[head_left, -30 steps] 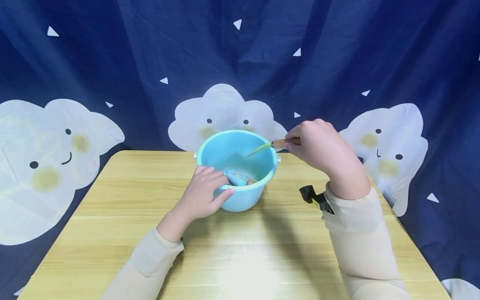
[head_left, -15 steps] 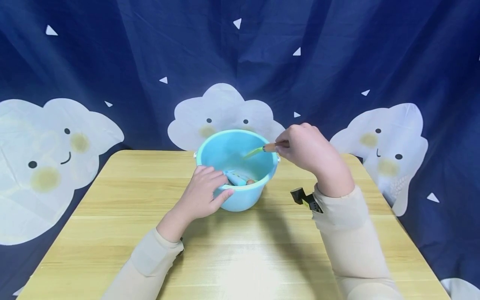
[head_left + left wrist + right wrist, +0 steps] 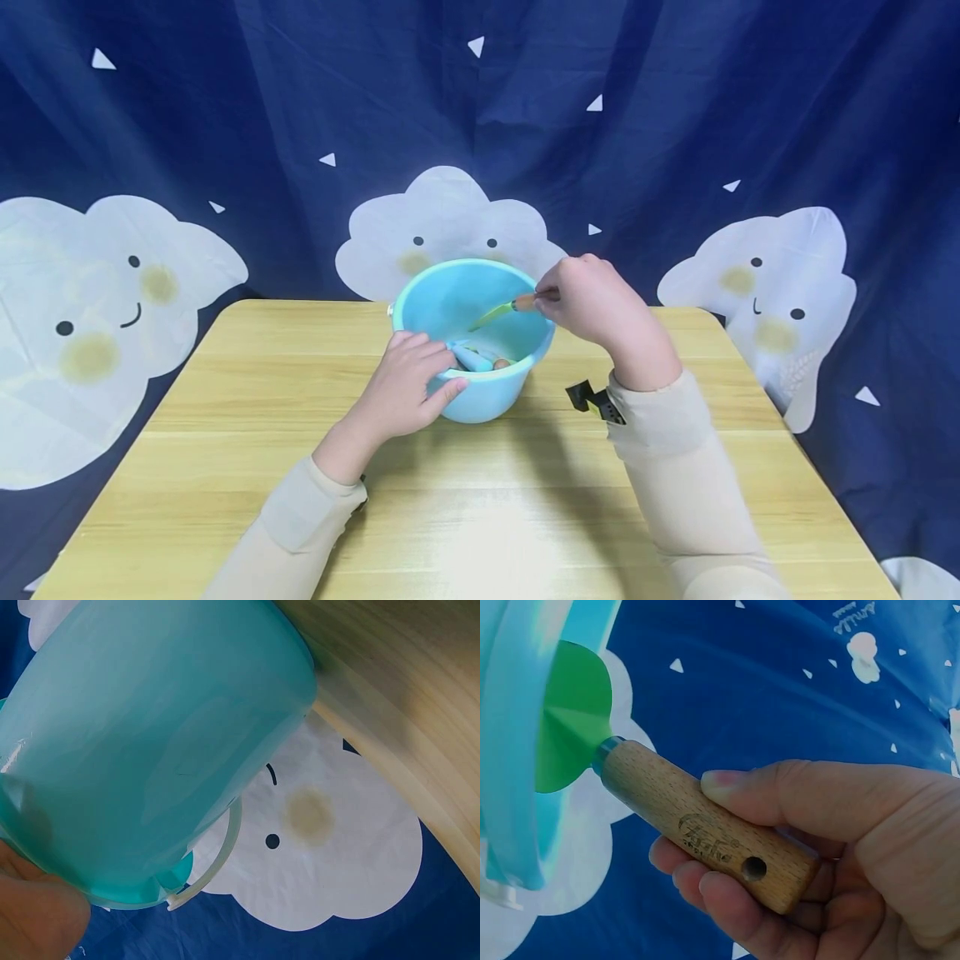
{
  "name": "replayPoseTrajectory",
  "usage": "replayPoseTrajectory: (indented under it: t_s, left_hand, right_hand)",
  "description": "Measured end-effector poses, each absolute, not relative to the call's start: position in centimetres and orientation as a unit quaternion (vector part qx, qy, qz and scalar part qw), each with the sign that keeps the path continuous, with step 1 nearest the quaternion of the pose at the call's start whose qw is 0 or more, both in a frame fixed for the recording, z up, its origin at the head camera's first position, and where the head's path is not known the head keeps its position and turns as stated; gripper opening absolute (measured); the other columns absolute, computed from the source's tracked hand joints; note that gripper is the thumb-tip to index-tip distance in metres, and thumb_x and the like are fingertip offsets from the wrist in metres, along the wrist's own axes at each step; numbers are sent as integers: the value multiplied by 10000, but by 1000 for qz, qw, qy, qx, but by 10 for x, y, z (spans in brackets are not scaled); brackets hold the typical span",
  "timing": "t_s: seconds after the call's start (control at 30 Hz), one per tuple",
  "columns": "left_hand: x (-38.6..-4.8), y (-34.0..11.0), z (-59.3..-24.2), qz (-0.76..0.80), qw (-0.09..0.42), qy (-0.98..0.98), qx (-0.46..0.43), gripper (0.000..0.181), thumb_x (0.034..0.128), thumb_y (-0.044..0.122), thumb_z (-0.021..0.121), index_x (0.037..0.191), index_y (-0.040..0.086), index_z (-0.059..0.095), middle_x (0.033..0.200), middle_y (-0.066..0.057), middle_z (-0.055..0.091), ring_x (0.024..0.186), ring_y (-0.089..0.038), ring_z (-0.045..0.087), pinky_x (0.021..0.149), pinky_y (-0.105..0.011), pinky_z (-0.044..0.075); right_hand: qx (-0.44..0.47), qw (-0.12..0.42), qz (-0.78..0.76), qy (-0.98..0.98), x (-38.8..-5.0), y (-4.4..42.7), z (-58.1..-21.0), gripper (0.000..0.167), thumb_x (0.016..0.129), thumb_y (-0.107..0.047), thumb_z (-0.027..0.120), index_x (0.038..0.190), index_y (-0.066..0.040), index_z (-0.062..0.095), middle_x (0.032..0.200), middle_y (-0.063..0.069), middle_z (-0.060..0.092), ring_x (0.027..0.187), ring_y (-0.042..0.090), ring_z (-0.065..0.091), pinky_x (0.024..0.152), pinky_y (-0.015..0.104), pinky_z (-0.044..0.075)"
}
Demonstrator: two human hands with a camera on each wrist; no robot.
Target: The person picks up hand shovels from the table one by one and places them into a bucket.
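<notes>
A light-blue bucket stands upright on the table. Its near-left rim is gripped by my left hand, fingers over the edge and thumb outside; in the left wrist view part of that hand shows at the rim. My right hand holds a small trowel by its wooden handle, thumb on one side and fingers on the other. The trowel's green blade slants down into the bucket's mouth. Inside the bucket lies a blue object with a brown rounded end beside it, partly hidden.
The wooden table extends around the bucket. Behind it hangs a dark-blue curtain with white clouds and triangles. The bucket's white carrying handle hangs at its side in the left wrist view.
My right hand has moved left and slightly down, bringing the trowel's blade further over and into the bucket. The left hand and the bucket have stayed in place.
</notes>
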State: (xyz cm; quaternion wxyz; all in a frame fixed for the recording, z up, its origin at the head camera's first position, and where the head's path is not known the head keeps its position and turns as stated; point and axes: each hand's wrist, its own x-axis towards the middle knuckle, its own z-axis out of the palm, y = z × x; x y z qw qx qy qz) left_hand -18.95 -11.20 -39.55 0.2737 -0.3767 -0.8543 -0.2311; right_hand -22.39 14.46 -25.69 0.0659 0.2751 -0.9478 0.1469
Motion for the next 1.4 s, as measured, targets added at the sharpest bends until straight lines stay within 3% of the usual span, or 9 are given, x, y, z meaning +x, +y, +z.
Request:
replayPoseTrajectory:
  t_s: [0.17,0.33,0.53,0.73,1.07,1.4]
  left_hand:
    - [-189,-112,-395,-228,272,-856,-375,377,1000,470,494,751,188,512,688,79,443,689,-152,394,795,-409,342]
    - [-189,-112,-394,-229,269,-858,-373,363,993,462,504,758,185,517,696,78,450,694,-154,398,801,-410,342]
    - [-189,-112,-395,-229,275,-856,-374,420,1018,502,445,754,182,512,695,78,446,688,-153,390,795,-410,340]
    - [-189,-112,-396,-227,276,-856,-374,445,1024,526,415,753,184,506,695,76,438,688,-155,385,794,-411,340]
    - [-189,-112,-396,-229,277,-854,-376,447,1022,518,431,741,176,497,691,68,433,680,-155,371,793,-409,335]
    - [-188,-112,-395,-233,272,-855,-375,403,1002,478,482,751,165,514,698,52,465,692,-157,380,802,-415,334]
  right_hand:
    - [277,59,158,-946,-227,140,-262,274,914,-118,711,647,-178,722,579,-69,549,498,132,364,535,311,333]
    - [273,56,161,-947,-230,136,-266,258,916,-156,724,660,-185,733,573,-82,552,509,136,366,544,312,341]
    - [274,51,154,-948,-234,130,-271,383,917,-213,742,555,-178,621,542,-63,442,514,135,340,543,305,339]
    - [279,50,146,-948,-238,123,-276,457,912,-191,738,500,-184,542,526,-90,447,514,126,321,539,292,327]
    - [276,44,146,-949,-245,118,-284,581,909,-237,755,481,-186,365,516,-76,227,506,116,235,528,280,279]
    - [261,34,148,-953,-248,111,-295,586,898,-294,769,483,-185,370,514,-66,222,501,130,274,535,289,327]
